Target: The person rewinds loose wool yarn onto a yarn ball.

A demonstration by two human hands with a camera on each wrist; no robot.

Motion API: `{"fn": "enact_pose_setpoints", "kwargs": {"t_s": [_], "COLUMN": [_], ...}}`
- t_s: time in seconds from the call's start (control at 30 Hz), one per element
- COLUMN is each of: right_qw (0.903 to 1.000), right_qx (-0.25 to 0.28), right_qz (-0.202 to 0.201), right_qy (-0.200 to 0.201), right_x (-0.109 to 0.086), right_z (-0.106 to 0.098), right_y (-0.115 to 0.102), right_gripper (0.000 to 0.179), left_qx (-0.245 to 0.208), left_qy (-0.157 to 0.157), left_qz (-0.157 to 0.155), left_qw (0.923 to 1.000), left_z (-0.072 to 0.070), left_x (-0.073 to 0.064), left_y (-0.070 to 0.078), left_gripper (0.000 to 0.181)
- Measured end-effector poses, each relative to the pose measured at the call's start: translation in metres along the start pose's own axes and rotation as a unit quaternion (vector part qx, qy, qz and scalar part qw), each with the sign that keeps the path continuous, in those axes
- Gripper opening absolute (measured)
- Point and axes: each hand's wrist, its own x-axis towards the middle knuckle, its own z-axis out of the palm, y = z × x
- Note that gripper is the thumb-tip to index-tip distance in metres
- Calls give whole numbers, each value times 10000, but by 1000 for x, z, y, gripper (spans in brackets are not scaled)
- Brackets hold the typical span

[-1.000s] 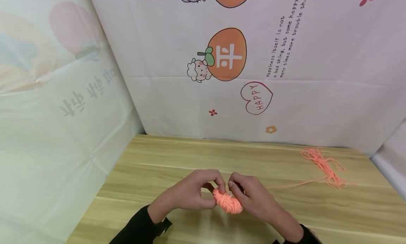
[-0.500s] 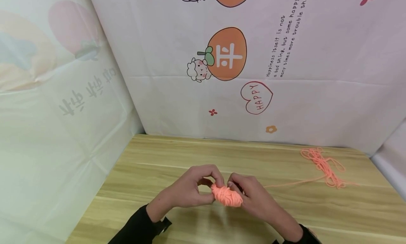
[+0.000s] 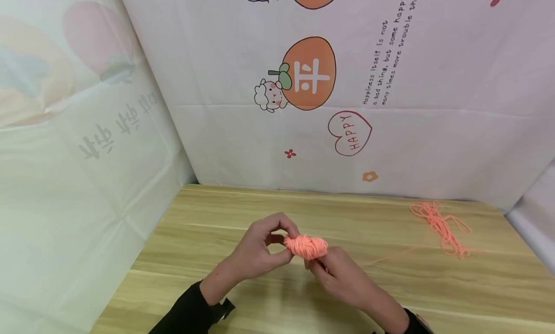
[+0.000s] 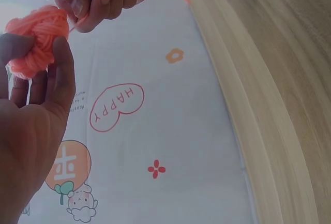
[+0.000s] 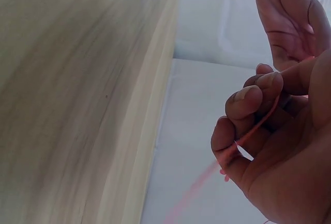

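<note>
A small wound ball of coral yarn (image 3: 307, 247) is held above the table between the hands. My left hand (image 3: 260, 249) pinches its left end between thumb and fingers, as the left wrist view also shows. Close against the ball's right end, my right hand (image 3: 347, 278) has its fingers curled round the yarn strand (image 5: 256, 125). In the right wrist view that strand runs across the palm and out past the little finger. A short taut bit of strand joins the ball and the right fingers in the left wrist view.
A loose tangle of the same yarn (image 3: 442, 228) lies at the back right of the wooden table (image 3: 208, 228), its strand trailing toward the right hand. White printed sheets (image 3: 234, 146) stand behind the table and along its left side.
The left hand has raised the yarn ball away from the body and turned it more level. The right hand has dropped from above the ball's right end to below it, still holding the strand.
</note>
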Motion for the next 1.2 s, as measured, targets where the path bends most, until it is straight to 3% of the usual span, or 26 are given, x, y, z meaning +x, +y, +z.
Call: {"fn": "enact_pose_setpoints", "kwargs": {"t_s": [0.33, 0.57, 0.9, 1.2], "right_qw": [9994, 9995, 9989, 9991], "right_qx": [-226, -207, -402, -414], "right_qz": [-159, -67, -221, -33], "right_qy": [-185, -231, -44, -40], "right_x": [0, 0, 2, 1], "right_z": [6, 3, 2, -3], "right_y": [-4, -5, -8, -12], "right_gripper": [25, 23, 22, 21], "left_qx": [530, 818, 1122, 1300], "left_qy": [620, 862, 570, 330], "left_qz": [-604, -901, -1127, -1221], "left_qw": [9948, 9888, 9856, 9834], "left_z": [-1, -3, -2, 0], "left_x": [-1, -8, -11, -11], "left_y": [1, -25, -34, -35], "left_gripper": [30, 30, 28, 28]}}
